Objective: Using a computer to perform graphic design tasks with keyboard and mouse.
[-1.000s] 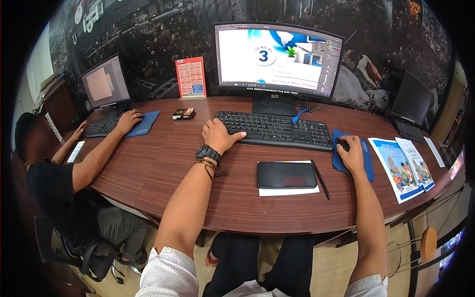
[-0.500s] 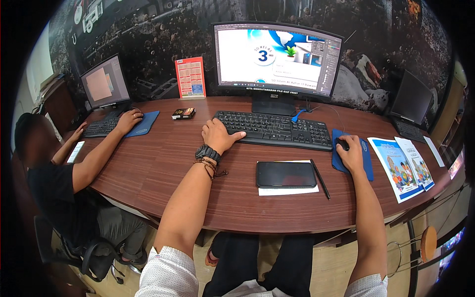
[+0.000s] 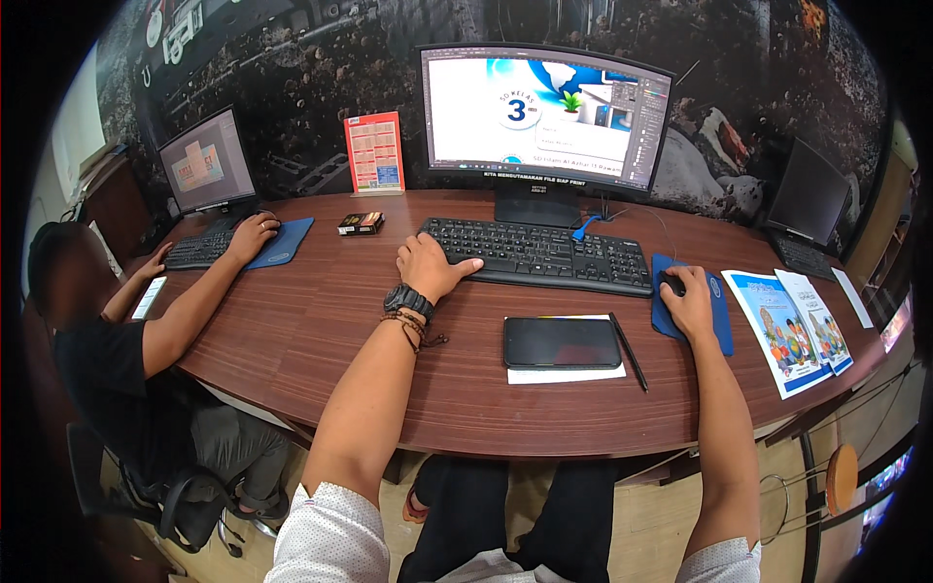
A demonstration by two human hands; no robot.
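My left hand (image 3: pixel 434 267) rests on the left end of a black keyboard (image 3: pixel 544 255), its thumb stretched to the right and its fingers apart over the keys. A dark watch and beaded bracelets circle that wrist. Over on the right, my right hand (image 3: pixel 686 301) is wrapped round a black computer mouse (image 3: pixel 673 284), mostly covered by the fingers, on a blue mouse pad (image 3: pixel 719 325). Behind the keyboard stands a curved monitor (image 3: pixel 544 117) with a page layout in blue and white. A black smartphone (image 3: pixel 562 343) lies on white paper between my forearms, beside a black pen (image 3: pixel 630 355).
Printed booklets (image 3: pixel 782 330) lie right of the mouse pad. A small dark box (image 3: pixel 361 223) and a red desk calendar (image 3: pixel 374 154) are at the back left. A co-worker (image 3: pixel 126 360) sits at the left with another monitor (image 3: pixel 207 160); a dark screen (image 3: pixel 809 194) stands far right.
On the co-worker's monitor the picture has changed from a plain peach shape to one with orange detail. My hands have stayed in place.
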